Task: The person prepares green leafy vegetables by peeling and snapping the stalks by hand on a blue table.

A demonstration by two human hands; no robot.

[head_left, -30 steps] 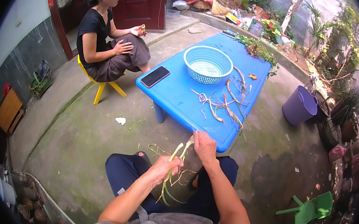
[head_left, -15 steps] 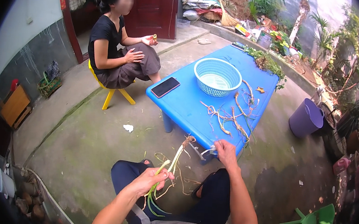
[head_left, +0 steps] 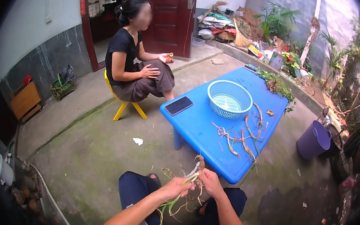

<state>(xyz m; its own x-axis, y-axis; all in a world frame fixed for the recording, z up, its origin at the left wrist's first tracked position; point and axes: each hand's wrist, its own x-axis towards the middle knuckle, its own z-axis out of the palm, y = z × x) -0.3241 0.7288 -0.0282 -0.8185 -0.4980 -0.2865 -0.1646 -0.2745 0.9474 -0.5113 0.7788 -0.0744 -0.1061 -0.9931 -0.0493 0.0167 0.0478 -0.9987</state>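
Over my lap, both hands hold one rooty plant stalk [head_left: 195, 171] with a brown root clump on top and green leaves hanging down. My left hand [head_left: 176, 186] grips the green lower stem. My right hand [head_left: 209, 181] pinches the pale part just under the roots. Right ahead stands a low blue plastic table [head_left: 200, 127]. On it lie several more rooty stalks [head_left: 241, 138], a light-blue round basket [head_left: 229, 99] and a black phone [head_left: 179, 106].
A person in black sits on a yellow stool [head_left: 125, 105] at the table's left, holding something small. A purple bucket [head_left: 312, 140] stands right of the table. Leafy greens [head_left: 278, 85] pile at the table's far end. Trimmings litter the concrete by my knees.
My hands came back together: the right hand left the table edge with a stalk and now meets the left hand over my lap. The view shifted slightly.
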